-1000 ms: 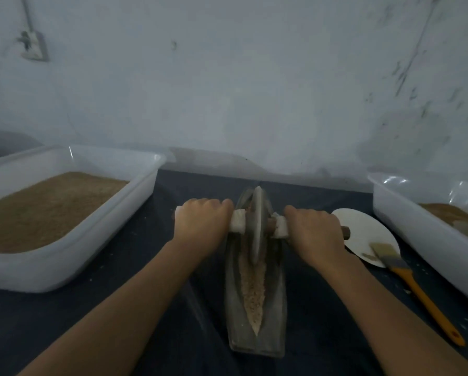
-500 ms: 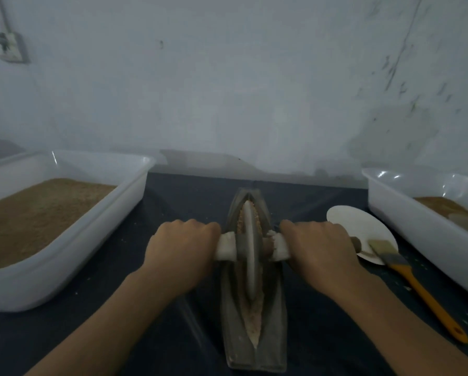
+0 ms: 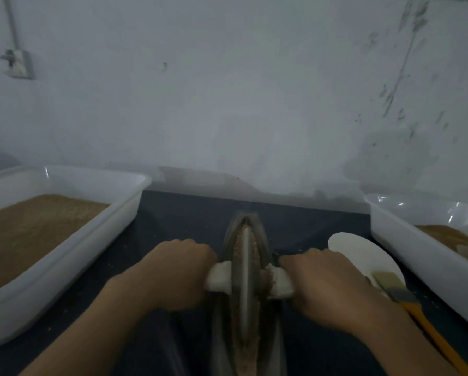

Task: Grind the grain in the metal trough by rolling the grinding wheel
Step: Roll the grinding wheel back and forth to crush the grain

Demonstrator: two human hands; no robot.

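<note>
Viewpoint: one head-worn camera looking forward and down over a dark tabletop [image 3: 178, 229] that meets a pale, marked wall [image 3: 241, 104]
Hands: two, one at each side of the wheel, both bare forearms reaching in from the bottom edge
Left hand [image 3: 178, 272]: fingers curled down tight over the left end of the axle handle, knuckles up, just beside the white wrap
Right hand [image 3: 327, 283]: fingers likewise curled round the right end of the handle, holding it firmly
Grinding wheel [image 3: 244, 283]: one thin grey metal disc, standing upright on edge, set in the trough groove about midway along it
Axle wraps: two white padded pieces, one on the left [image 3: 218, 276] and one on the right [image 3: 281, 283], touching the wheel's hub on either side
Metal trough [image 3: 262, 240]: one long, narrow, boat-shaped vessel lying between the forearms, pointing away toward the wall; its near end runs off the bottom edge
Grain [image 3: 238, 248]: brown, coarse, lying along the groove ahead of and behind the wheel
White tubs: two; the left tub [image 3: 65, 267] holds a wide level bed of brown grain, the right tub [image 3: 417, 256] holds a smaller amount of brown material
Plate [image 3: 357, 251]: one, white, round, between the trough and the right tub, partly hidden by the right hand
Brush [image 3: 406, 297]: one, pale bristles resting on the plate, orange handle pointing toward the viewer
Wall fitting [image 3: 17, 65]: one socket, upper left
</note>
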